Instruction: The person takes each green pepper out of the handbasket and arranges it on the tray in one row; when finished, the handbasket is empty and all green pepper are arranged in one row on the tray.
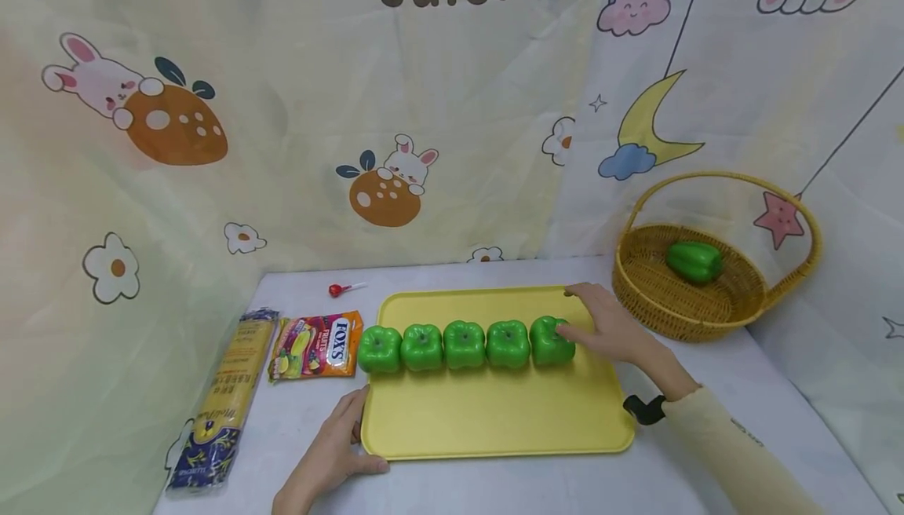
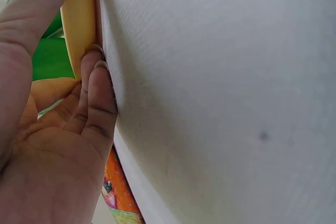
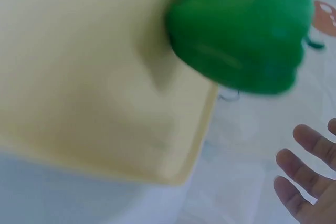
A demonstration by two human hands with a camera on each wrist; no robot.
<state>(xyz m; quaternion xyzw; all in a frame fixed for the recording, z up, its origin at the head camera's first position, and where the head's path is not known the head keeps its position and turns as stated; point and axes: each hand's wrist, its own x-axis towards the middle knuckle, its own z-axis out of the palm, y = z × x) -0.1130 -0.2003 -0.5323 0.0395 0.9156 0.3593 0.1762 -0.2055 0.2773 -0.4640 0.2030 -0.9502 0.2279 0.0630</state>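
Several green bell peppers (image 1: pixel 464 345) stand in a row across a yellow tray (image 1: pixel 494 421). My left hand (image 1: pixel 330 448) holds the tray at its front left corner, with fingers against the left rim and the thumb by the front edge. In the left wrist view, fingertips (image 2: pixel 100 72) meet the tray's rim (image 2: pixel 81 19). My right hand (image 1: pixel 610 330) reaches over the tray's right side, fingers spread, beside the rightmost pepper (image 1: pixel 552 342). Its thumb overlaps that pepper in the head view; contact is unclear. The right wrist view shows loosely spread fingers (image 3: pixel 302 174) apart from a pepper (image 3: pixel 241 30).
A wicker basket (image 1: pixel 688 319) with a tall handle stands at the back right, one green bell pepper (image 1: pixel 695 261) inside. Left of the tray lie a FOX'S candy bag (image 1: pixel 318 346), a long pasta packet (image 1: pixel 224 401) and a red lollipop (image 1: pixel 337 290). Printed cloth hangs behind.
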